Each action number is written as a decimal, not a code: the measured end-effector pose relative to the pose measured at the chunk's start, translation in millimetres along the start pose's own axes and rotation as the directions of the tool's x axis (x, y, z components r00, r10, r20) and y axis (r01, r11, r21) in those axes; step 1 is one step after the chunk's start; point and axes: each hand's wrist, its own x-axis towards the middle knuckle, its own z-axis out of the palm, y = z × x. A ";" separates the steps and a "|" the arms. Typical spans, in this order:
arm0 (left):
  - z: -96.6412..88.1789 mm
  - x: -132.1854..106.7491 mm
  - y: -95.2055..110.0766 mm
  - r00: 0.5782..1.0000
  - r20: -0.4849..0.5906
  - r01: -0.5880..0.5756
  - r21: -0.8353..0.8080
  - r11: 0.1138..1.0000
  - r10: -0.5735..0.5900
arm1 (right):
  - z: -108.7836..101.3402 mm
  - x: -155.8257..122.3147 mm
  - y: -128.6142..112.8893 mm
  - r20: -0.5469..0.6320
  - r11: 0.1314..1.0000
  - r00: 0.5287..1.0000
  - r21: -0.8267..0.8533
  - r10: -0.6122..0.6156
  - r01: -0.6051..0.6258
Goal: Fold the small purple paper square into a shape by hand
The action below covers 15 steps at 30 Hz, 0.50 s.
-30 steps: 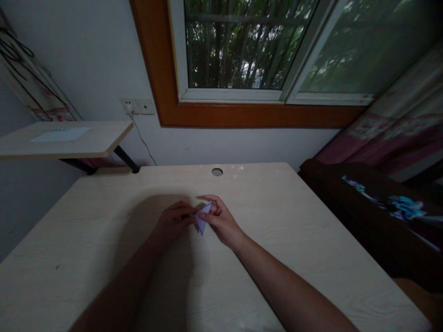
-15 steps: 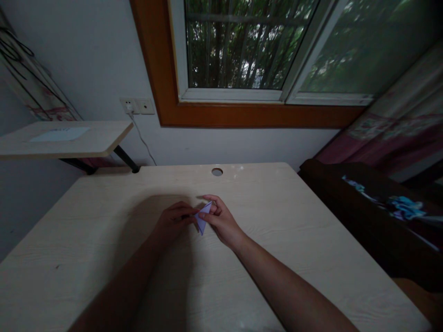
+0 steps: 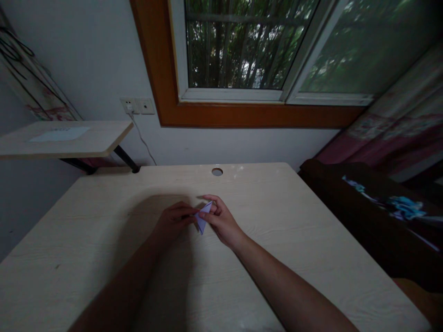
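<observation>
The right hand (image 3: 224, 223) has its thumb pressed flat on a small lilac folded paper (image 3: 202, 223), pinning it against the fingers behind, while the left hand (image 3: 175, 219) pinches the paper's left corner between its fingertips. So the paper sits right between the two hands, one point rising above the right thumb, another hanging below it; whether it touches the desk (image 3: 277, 207) underneath, I can't tell from here. Beyond the hands there's a round hole (image 3: 217, 172) near the desk's back edge, a raised shelf (image 3: 110, 130) off to the left, and the window (image 3: 238, 50) above
</observation>
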 end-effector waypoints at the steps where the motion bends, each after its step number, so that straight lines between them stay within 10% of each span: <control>1: 0.1 -0.1 0.3 1.000 0.001 0.001 0.000 1.000 -0.001 | 0.0 0.0 -0.1 0.002 1.000 1.000 -0.005 -0.001 0.001; 15: -0.7 -0.8 -4.6 1.000 0.008 0.005 0.025 1.000 -0.006 | 1.4 -0.3 -0.5 -0.019 1.000 1.000 0.001 -0.005 0.005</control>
